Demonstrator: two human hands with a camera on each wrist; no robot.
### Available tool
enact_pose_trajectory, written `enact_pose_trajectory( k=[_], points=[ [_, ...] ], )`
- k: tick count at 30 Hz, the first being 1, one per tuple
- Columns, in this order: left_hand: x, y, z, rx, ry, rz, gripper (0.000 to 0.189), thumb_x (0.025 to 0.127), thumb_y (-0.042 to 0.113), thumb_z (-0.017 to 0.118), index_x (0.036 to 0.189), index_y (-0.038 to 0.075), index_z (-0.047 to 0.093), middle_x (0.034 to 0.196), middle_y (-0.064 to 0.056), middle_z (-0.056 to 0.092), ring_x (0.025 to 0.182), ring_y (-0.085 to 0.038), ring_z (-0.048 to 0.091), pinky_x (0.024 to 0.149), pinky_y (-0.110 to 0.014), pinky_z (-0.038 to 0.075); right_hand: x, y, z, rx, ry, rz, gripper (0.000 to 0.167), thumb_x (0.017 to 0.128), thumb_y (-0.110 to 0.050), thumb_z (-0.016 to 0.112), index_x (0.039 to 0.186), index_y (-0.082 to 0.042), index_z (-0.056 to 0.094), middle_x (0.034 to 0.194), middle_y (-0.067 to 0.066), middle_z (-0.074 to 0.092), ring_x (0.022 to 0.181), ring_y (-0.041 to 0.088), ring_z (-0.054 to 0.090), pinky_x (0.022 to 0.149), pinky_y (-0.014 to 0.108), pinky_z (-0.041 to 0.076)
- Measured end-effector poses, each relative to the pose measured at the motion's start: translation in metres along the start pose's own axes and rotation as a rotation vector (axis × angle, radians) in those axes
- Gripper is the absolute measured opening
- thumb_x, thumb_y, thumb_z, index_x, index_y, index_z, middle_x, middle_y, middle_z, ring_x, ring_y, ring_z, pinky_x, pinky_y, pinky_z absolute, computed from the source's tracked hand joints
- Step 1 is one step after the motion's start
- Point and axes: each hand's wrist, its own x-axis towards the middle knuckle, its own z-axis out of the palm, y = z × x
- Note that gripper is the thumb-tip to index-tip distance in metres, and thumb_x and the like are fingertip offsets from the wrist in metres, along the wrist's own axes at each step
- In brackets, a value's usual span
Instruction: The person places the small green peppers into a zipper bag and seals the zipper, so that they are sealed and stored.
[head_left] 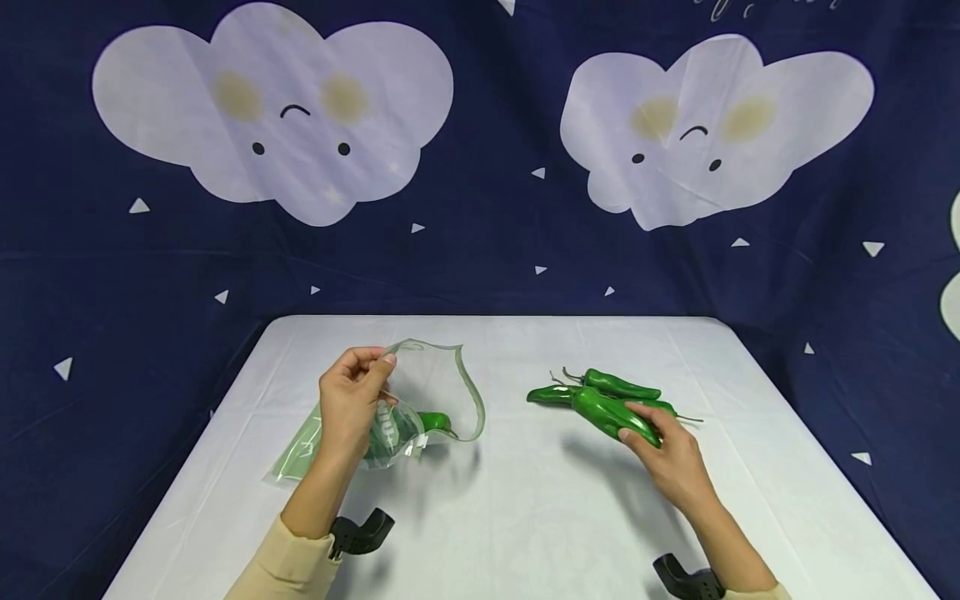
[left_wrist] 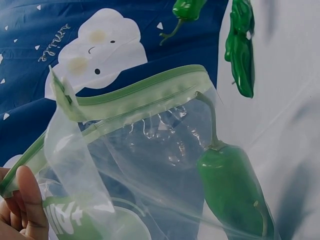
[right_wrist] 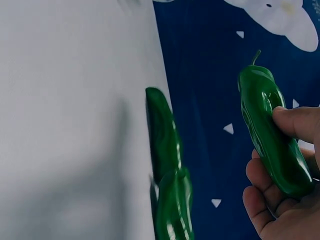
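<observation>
– While the left hand [head_left: 351, 400] pinches the rim of the clear plastic bag [head_left: 298, 454] between thumb and fingers, how does the bag's mouth stand?
– Wide, its green seal strip [head_left: 474, 392] looping out to the right of that hand.
– Anything inside?
– A bagged pepper [left_wrist: 230, 185], green, with its curved stem towards the mouth. Whether more lie deeper I can't tell; the printed plastic hides it.
– And the right hand [head_left: 671, 462]?
– It grips a held pepper [head_left: 603, 412], also green, thumb on one side and fingers on the other, closed only as far as the pepper's thickness allows. The stem end points away from the palm.
– Is that one touching the others?
– Not in the right wrist view: a gap shows there. The far pepper [head_left: 618, 384] and the near pepper [head_left: 551, 395] lie close together on the white table [head_left: 517, 517], well to the right of the bag.
– What's behind?
– A dark blue backdrop [head_left: 495, 217] with upside-down clouds [head_left: 285, 175].
</observation>
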Motion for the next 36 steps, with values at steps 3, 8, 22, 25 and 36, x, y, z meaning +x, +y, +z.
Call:
enact_pose_trajectory(
  k=[3,8,22,25,36],
  points=[
    [0.0,0.0,0.0,-0.005,0.0,0.003,0.005,0.084,0.0,0.066,0.088,0.001,0.063,0.064,0.004,0.052,0.049,-0.007,0.05,0.037,-0.018,0.049,0.001,-0.006,0.002,0.011,-0.005,-0.019,0.041,0.089,-0.026,0.066,0.126,-0.011,0.058,0.121,0.014,0.06,0.1,0.024,0.058,0.072,0.021,0.048],
    [0.0,0.0,0.001,-0.002,-0.002,0.002,0.007,0.084,0.0,0.066,0.09,-0.002,0.063,0.064,0.004,0.052,0.049,-0.007,0.049,0.037,-0.018,0.049,0.003,-0.015,0.005,0.025,-0.007,-0.048,0.04,0.088,-0.025,0.067,0.125,-0.013,0.059,0.118,0.011,0.062,0.098,0.021,0.057,0.073,0.023,0.048],
    [-0.001,0.001,0.002,-0.002,-0.006,0.001,0.005,0.084,0.001,0.066,0.087,0.003,0.063,0.064,0.004,0.053,0.05,-0.007,0.049,0.037,-0.018,0.049,0.01,-0.037,0.013,0.076,-0.043,-0.118,0.041,0.087,-0.024,0.069,0.126,-0.015,0.058,0.119,0.009,0.061,0.098,0.019,0.057,0.076,0.027,0.049],
    [-0.001,0.001,0.002,-0.001,-0.004,0.003,0.005,0.084,0.0,0.066,0.087,0.003,0.063,0.064,0.004,0.053,0.049,-0.006,0.049,0.037,-0.018,0.049,0.011,-0.04,0.015,0.086,-0.042,-0.141,0.041,0.086,-0.022,0.07,0.125,-0.016,0.059,0.12,0.008,0.061,0.096,0.018,0.056,0.075,0.026,0.048],
    [-0.001,0.0,0.003,0.002,-0.009,0.001,0.005,0.084,0.0,0.066,0.087,0.003,0.063,0.064,0.005,0.053,0.049,-0.006,0.049,0.037,-0.018,0.049,0.012,-0.057,0.022,0.113,-0.052,-0.195,0.041,0.084,-0.019,0.072,0.123,-0.016,0.06,0.119,0.004,0.062,0.094,0.015,0.056,0.074,0.026,0.049]
  ],
)
